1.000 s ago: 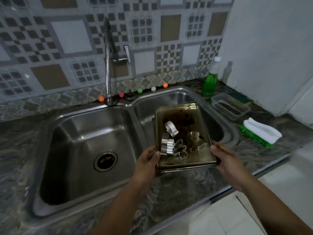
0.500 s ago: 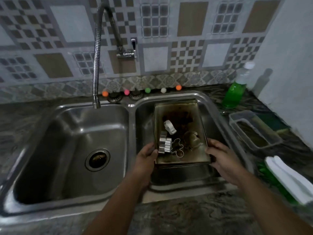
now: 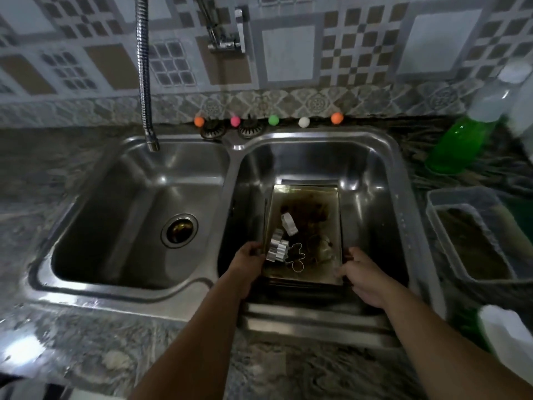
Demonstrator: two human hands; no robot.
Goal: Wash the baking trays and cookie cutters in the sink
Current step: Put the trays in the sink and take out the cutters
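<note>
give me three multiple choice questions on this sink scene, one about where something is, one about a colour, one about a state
1. Where are the baking trays?
A. in the right basin
B. in the left basin
C. on the counter

2. What colour is the liquid in the bottle right of the sink?
A. blue
B. green
C. red

3. How are the trays held?
A. by the left hand alone
B. by neither hand
C. by both hands at the near corners

Answers:
1. A, the trays sit low inside the right basin, with the cookie cutters lying in the top one.
2. B, the lower part of the bottle shows bright green.
3. C, the left hand grips the near left corner and the right hand the near right corner.
</note>
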